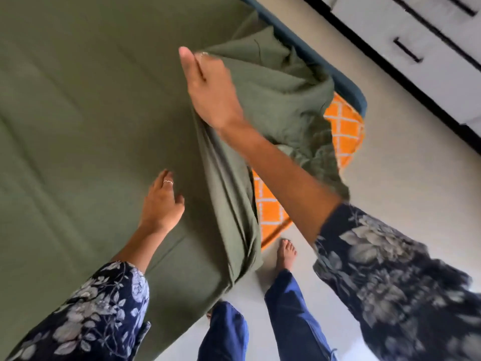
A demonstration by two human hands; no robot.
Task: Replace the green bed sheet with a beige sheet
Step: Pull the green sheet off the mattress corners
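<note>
The green sheet [91,113] covers most of the bed. Its near right corner is lifted clear of the mattress [270,209], exposing an orange cover with a white grid pattern. The right hand [210,89] holds this raised corner, grip closed on a bunched fold of the fabric, thumb extended upward. The loose cloth hangs below the right forearm. The left hand [162,201], wearing a ring, rests on the flat part of the sheet with fingers relaxed, grip open. A bare foot [286,254] stands on the floor [390,162] beside the bed.
</note>
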